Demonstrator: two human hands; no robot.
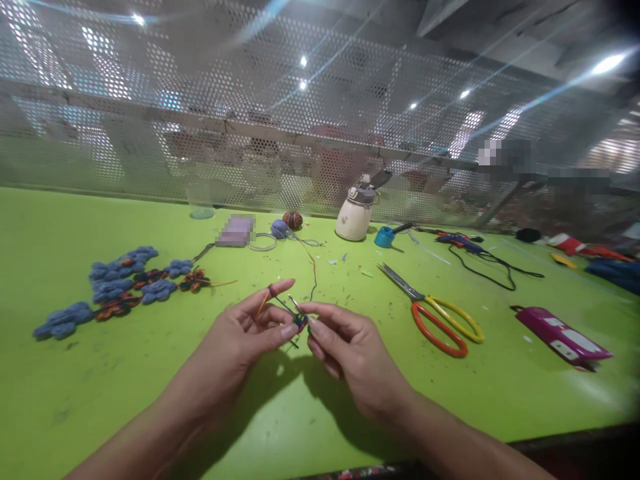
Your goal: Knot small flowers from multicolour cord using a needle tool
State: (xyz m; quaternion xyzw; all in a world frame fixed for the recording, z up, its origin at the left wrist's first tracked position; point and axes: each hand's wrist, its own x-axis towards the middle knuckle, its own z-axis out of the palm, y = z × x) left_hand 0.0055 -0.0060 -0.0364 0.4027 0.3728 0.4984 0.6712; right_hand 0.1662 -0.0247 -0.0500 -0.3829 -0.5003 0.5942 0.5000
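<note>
My left hand (250, 327) pinches a small dark crochet piece (299, 323) between thumb and fingers, with yarn looped round its raised index finger. Facing it, my right hand (343, 337) grips a slim metal crochet hook (293, 300), whose tip points up and left beside the piece. A multicoloured yarn strand (315, 267) runs over the table from a dark striped yarn ball (293, 221) at the back. Beside that ball lies a blue yarn ball (279, 229). Crocheted blue flowers (113, 289) and dark orange flowers (195, 280) lie to the left. My fingers hide part of the hook.
Scissors (425, 300) with orange and yellow handles lie right of my hands, near a magenta power strip (563, 333). Farther back stand a cream bottle (353, 217), a teal pot (385, 237) and a clear cup (201, 203). A glue gun (460, 242) trails its black cord. Perforated metal screening (240, 147) borders the green table (165, 373).
</note>
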